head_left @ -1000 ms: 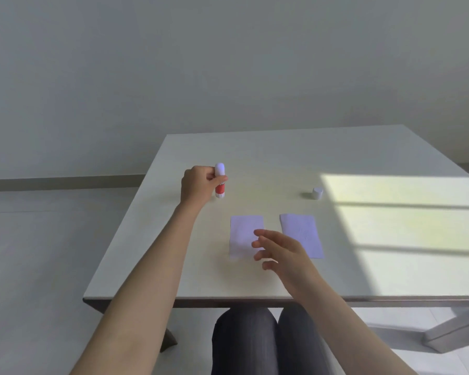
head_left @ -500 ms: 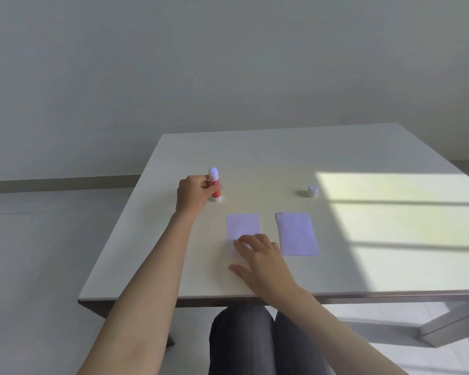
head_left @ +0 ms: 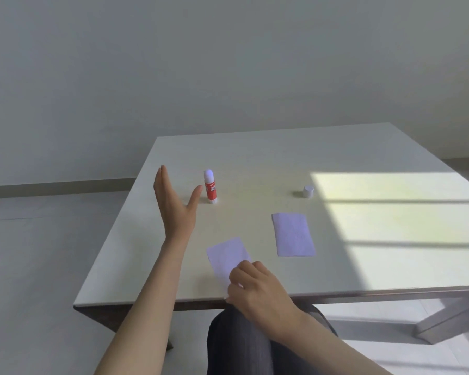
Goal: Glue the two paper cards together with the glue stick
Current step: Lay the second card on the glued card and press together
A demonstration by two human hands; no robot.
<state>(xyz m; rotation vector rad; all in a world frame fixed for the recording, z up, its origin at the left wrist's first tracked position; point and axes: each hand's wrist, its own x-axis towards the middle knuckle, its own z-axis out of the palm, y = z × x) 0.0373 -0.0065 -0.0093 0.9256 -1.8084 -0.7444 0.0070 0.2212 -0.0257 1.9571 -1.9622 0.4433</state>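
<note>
head view: the glue stick (head_left: 210,187) is seen standing upright and uncapped on the table (head_left: 255,158), just beside the spread, empty left hand (head_left: 173,204), with its cap (head_left: 308,191) well apart to the right. the near card (head_left: 228,257) is pinched by the right hand (head_left: 257,289) at the table's front edge (its lower corner is hidden by the fingers), tilted. the far card (head_left: 293,234) is left flat with bare tabletop all around it.

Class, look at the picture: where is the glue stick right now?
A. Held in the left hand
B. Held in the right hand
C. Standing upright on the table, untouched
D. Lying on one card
C: the glue stick stands upright on the table, with the open left hand beside it, not touching.
</note>
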